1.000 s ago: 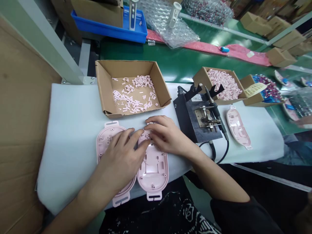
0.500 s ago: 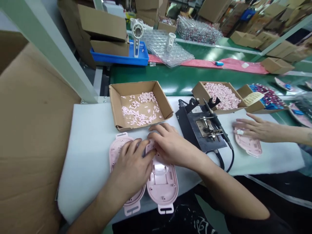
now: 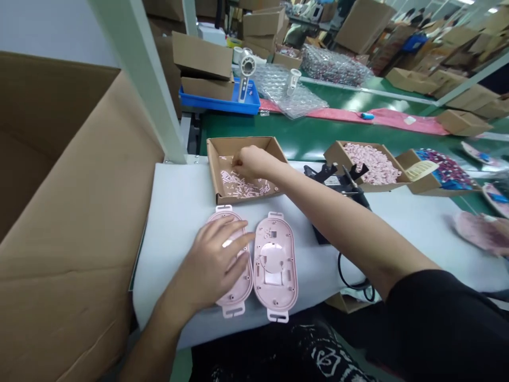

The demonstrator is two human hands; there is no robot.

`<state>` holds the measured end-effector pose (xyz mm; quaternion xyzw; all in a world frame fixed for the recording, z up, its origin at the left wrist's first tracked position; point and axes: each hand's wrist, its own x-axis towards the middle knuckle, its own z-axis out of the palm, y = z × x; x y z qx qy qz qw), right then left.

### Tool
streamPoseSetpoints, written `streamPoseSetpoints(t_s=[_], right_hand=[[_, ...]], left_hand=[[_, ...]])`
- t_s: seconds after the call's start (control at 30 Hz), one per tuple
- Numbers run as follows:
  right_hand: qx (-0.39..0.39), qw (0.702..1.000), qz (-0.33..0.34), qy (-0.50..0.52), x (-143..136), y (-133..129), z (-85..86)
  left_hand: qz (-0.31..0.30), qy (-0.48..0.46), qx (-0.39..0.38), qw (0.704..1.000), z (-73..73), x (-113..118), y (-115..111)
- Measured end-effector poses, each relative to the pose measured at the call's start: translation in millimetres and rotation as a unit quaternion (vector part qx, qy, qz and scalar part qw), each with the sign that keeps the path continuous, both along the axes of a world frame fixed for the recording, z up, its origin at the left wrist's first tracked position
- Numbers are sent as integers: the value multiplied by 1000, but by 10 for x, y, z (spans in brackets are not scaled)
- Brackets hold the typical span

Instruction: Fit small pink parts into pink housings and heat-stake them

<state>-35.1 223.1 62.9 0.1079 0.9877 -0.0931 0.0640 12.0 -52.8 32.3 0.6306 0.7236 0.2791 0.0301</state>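
Two pink oval plastic shells with looped ends lie side by side, hollow side up, on the white mat. Over the left shell [image 3: 243,289] hovers or rests my left hand [image 3: 214,257], fingers spread. The right shell [image 3: 274,292] lies uncovered and shows posts, a round recess and a small square opening. My right hand [image 3: 252,162] reaches into a shallow cardboard box [image 3: 222,200] of small pink plastic pieces [image 3: 250,187]. Its fingers are pinched together among the pieces; what they hold, if anything, is hidden.
A black soldering-iron stand [image 3: 334,178] sits right of the box, partly behind my forearm. Boxes of pink parts [image 3: 374,163] and blue-red parts [image 3: 449,168] stand at the back right. A large carton [image 3: 75,239] fills the left side. Behind runs a green conveyor [image 3: 306,140].
My right hand has left the right shell and moved up into the box. My left hand has spread over the left shell. A co-worker's hand at the right has gone out of view.
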Motion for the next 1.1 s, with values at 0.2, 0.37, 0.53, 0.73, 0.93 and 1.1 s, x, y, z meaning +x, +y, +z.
streamPoseSetpoints(t_s=[0.2,0.37,0.53,0.73,0.93,1.1], right_hand=[[36,999,11,30,127,35,2],[65,994,41,74,242,54,123],[86,993,68,39,451,19,203],[36,966,1,254,1596,169,661],[62,930,-230,279,3035,1099,633],[-42,940,-263,212,3313,1333,127]], left_hand=[[182,-68,107,975,-277,-255,-344],[166,-59,70,982,-318,-248,-312],[148,-21,25,988,-292,-234,-294],[122,59,3,991,-323,-294,-293],[85,88,89,989,-237,-171,-221],[-20,124,11,992,-27,290,169]])
